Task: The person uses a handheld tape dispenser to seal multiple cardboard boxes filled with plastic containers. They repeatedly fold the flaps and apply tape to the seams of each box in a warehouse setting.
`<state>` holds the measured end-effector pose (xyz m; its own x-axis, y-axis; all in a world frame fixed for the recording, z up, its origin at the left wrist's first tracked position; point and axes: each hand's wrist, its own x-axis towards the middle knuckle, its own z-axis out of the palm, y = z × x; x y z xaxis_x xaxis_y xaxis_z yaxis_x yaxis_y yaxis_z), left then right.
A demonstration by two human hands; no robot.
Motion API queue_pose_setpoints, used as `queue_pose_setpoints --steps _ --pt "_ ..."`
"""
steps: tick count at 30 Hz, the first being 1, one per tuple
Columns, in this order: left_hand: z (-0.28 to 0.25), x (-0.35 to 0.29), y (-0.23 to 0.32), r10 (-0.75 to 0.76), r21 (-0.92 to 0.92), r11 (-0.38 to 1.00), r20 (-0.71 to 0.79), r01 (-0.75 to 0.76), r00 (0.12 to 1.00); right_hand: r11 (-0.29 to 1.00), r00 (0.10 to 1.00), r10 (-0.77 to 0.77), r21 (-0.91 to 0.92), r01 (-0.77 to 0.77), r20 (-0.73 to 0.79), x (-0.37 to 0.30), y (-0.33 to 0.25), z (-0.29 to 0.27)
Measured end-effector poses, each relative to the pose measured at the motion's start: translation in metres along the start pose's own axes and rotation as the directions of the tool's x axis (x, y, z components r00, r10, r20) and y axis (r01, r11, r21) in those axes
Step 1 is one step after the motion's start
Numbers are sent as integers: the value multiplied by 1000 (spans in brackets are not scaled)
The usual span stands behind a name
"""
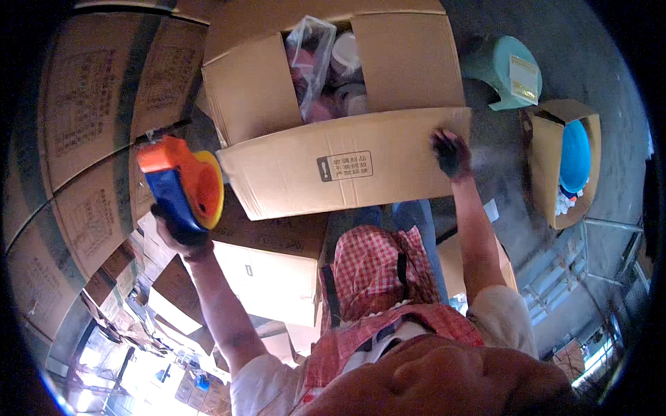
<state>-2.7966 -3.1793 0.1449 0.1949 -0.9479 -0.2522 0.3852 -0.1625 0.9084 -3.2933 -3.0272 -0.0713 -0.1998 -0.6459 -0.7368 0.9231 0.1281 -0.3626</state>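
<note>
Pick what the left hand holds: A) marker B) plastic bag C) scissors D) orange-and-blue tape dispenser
D: the left hand grips the blue handle of an orange-and-blue tape dispenser, while the right hand presses on a flap of the open cardboard box.

The left hand (182, 234) is mostly hidden behind the blue handle of the tape dispenser (182, 182). Inside the open carton (333, 104), the things under the plastic bag (310, 59) are too blurred to tell apart
</note>
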Motion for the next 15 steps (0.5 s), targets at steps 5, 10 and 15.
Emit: queue_pose_setpoints --steps 5,10,15 --pt "-8 -27 -139 205 329 932 -132 -152 970 954 992 127 -276 -117 19 99 -17 14" --pt "-17 -31 -242 -3 113 991 -537 75 843 616 851 -523 -707 348 -37 147 -90 153" --pt "-10 -21 -241 41 292 948 -512 129 858 19 626 -758 -954 298 181 296 -164 190"
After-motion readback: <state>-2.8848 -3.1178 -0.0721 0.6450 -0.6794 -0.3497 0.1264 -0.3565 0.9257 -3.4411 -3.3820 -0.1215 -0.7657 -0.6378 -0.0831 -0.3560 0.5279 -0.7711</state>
